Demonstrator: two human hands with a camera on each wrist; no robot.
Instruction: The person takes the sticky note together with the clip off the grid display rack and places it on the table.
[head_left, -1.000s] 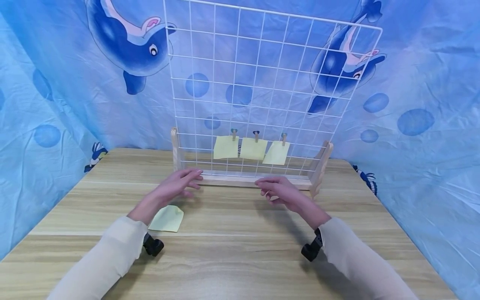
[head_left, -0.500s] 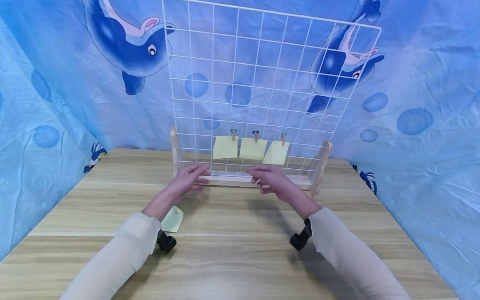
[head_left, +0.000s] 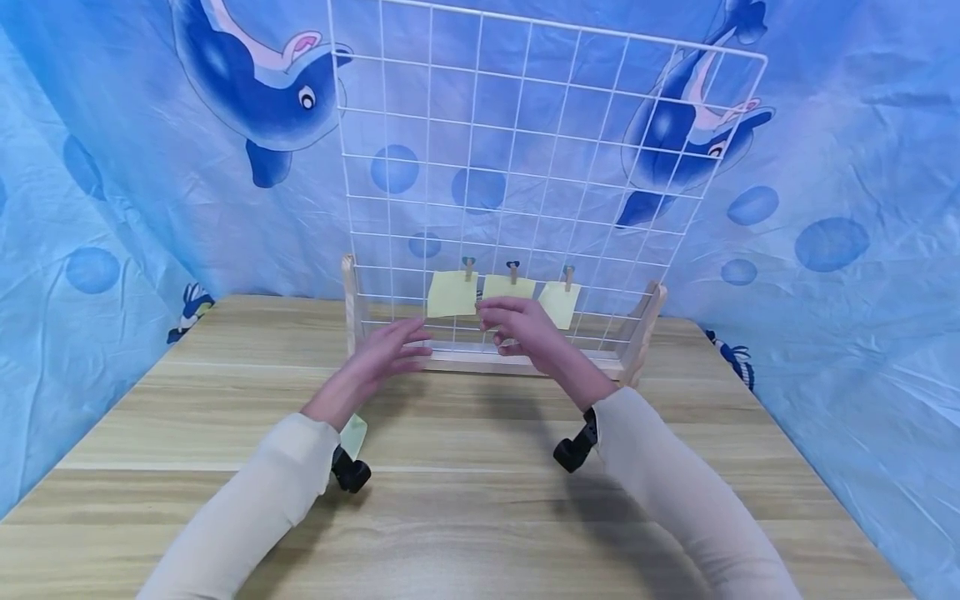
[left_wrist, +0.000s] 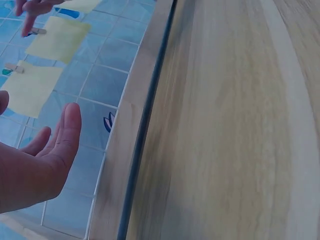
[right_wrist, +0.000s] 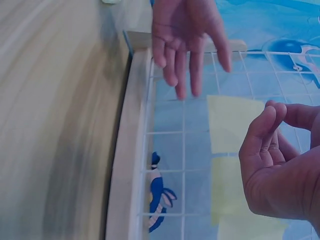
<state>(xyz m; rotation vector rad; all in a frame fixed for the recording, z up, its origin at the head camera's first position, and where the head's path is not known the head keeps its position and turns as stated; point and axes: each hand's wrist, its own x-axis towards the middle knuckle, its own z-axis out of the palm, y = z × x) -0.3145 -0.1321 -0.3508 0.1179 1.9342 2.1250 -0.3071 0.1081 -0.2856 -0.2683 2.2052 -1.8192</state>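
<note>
Left note [head_left: 452, 293], middle note [head_left: 510, 287] and right note [head_left: 562, 305], all pale yellow paper, side by side low on a white wire grid [head_left: 513, 129]. Each hanging from its own small peg: left peg [head_left: 468, 268] topped in teal, middle peg [head_left: 513, 272] in dark blue, right peg [head_left: 568, 277] in teal. In the head view, left note in full sight; lower part of the middle note and lower left corner of the right note behind the right hand [head_left: 525, 329].

Right hand raised in front of the middle note, fingers loosely bent around no object; thumb and forefinger tip very near each other, touching or just short of it, hard to tell from the dim right wrist view. Left hand [head_left: 388, 348] lower, just below the left note and before the bottom bar [head_left: 468, 361], fingers stretched out, thumb well apart from them, grip free of any object.

Fourth note [head_left: 353, 437] on the wooden table [head_left: 465, 533], partly behind the left wrist. Small black cameras at both cuffs: left camera [head_left: 351, 472], right camera [head_left: 573, 452]. Grid upright between left post [head_left: 349, 287] and right post [head_left: 647, 329]; behind it, a blue curtain [head_left: 825, 150] printed with dolphins [head_left: 262, 92].
</note>
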